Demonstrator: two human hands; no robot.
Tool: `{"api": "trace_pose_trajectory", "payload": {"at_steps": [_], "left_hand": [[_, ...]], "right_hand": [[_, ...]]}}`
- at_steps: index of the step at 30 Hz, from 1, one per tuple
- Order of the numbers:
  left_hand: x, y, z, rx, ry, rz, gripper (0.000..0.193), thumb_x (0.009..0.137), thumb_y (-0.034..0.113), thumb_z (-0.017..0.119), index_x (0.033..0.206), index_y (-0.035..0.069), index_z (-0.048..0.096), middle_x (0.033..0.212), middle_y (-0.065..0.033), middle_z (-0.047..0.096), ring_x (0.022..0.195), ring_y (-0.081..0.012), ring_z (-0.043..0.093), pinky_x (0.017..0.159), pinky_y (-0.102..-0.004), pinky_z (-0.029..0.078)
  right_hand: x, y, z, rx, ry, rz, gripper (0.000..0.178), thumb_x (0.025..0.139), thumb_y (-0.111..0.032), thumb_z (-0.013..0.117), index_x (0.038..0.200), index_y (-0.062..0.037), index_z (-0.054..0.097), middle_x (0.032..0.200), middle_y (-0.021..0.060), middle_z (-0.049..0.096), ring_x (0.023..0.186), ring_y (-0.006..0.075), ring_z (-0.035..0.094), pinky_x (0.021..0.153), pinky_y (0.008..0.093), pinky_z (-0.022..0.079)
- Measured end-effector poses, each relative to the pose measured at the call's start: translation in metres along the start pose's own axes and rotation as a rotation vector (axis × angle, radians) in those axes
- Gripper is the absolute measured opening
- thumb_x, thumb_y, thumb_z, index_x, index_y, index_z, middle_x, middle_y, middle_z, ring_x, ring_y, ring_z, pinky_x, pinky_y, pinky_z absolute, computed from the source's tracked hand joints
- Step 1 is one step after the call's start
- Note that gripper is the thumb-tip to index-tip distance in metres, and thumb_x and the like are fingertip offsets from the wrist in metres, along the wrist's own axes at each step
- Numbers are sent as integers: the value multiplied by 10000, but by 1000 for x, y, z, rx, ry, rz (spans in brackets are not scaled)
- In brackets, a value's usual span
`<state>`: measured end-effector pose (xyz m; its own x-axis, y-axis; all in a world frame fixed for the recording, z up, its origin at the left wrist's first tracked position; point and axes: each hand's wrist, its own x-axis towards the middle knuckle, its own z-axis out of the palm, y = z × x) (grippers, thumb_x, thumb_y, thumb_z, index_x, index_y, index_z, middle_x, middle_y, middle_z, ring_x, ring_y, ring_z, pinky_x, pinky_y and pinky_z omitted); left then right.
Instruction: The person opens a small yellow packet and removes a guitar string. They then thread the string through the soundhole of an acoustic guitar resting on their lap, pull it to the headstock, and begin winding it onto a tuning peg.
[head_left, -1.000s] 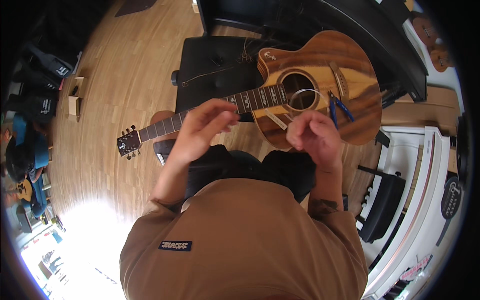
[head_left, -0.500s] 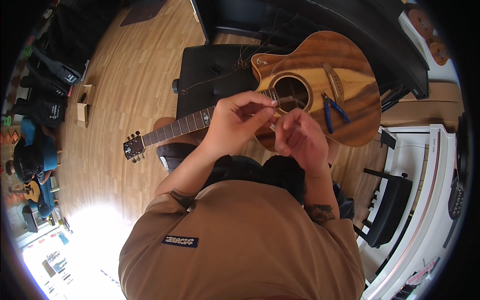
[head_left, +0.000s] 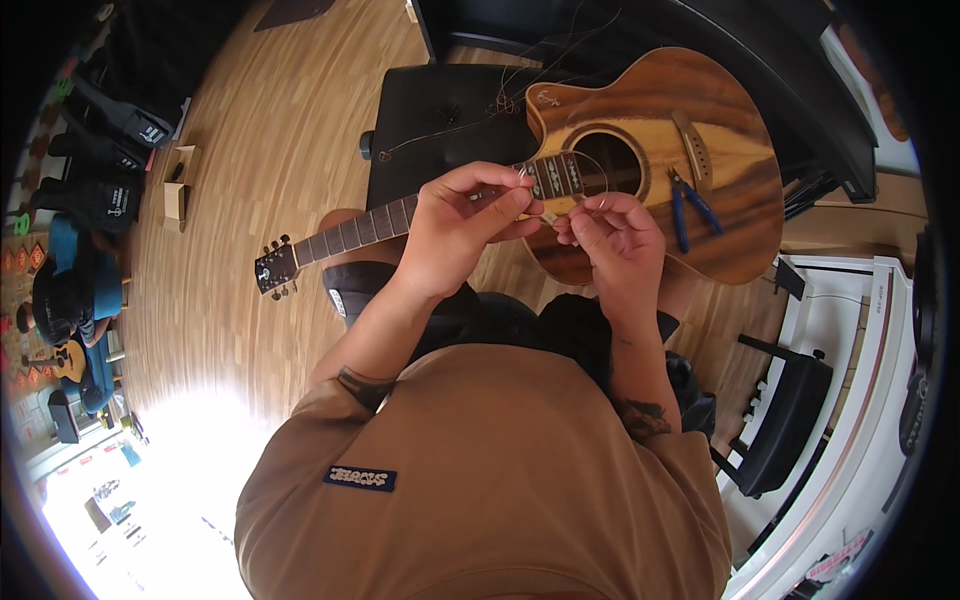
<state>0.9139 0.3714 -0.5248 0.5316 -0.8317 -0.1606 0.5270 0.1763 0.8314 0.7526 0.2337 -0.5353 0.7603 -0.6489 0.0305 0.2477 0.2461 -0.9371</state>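
Note:
An acoustic guitar [head_left: 735,120] with a brown and yellow wooden top lies face up across my lap and a black bench, its headstock [head_left: 275,268] to the left. No strings show along its fretboard [head_left: 355,233]. Over the end of the neck my left hand [head_left: 450,230] pinches a thin guitar string [head_left: 600,165], which curls in a loop near the soundhole. Beside it, my right hand [head_left: 625,255] pinches the same string between thumb and fingers. Blue-handled cutters [head_left: 688,212] rest on the guitar top near the bridge [head_left: 693,150].
Loose curled strings [head_left: 505,103] lie on the black padded bench [head_left: 430,100]. A small open cardboard box [head_left: 178,195] sits on the wooden floor. At the right stands a white keyboard instrument [head_left: 850,400] by a black stool [head_left: 790,425]. Far left, another person [head_left: 60,290] is beside a guitar.
Both hands have turned, and the string's loop now shows between them. My right fingers have come together in a pinch. The whole view has shifted slightly.

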Motion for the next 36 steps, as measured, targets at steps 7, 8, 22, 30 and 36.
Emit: {"api": "trace_pose_trajectory", "payload": {"at_steps": [7,8,22,30,36], "left_hand": [[-15,-3,-4,75,-137,106,451,850,-159,797,1244,20,670,1162,-66,646,1118,-196,712,949,-344,654],[-16,-4,-2,99,-135,115,502,829,-187,797,1262,25,660,1153,-63,633,1118,-193,709,956,-337,653],[-20,-8,-1,157,-119,190,493,820,-200,794,1253,-7,657,1155,-65,647,1086,-183,719,945,-326,648],[-21,-8,-2,85,-153,202,443,826,-197,794,1217,-16,690,1160,-66,644,1049,-172,716,932,-303,647],[-19,-6,-6,337,-124,348,207,943,-104,742,1131,-21,760,1074,-94,690,898,-143,713,816,-276,649]], "right_hand": [[-10,8,3,17,66,24,186,996,29,707,1154,34,609,1069,142,728,971,211,750,845,314,605],[-11,9,3,7,65,26,191,995,30,709,1157,36,607,1075,139,725,971,213,750,844,315,606],[-15,7,4,-28,48,-37,363,880,115,797,1183,17,622,1104,127,705,1023,195,735,890,314,631],[-17,0,17,-124,123,-25,497,858,121,800,1294,12,588,1204,157,665,1028,204,742,835,302,633],[-18,7,19,-32,42,-48,616,856,138,780,1374,-18,486,1307,182,589,993,211,740,819,302,630]]}}
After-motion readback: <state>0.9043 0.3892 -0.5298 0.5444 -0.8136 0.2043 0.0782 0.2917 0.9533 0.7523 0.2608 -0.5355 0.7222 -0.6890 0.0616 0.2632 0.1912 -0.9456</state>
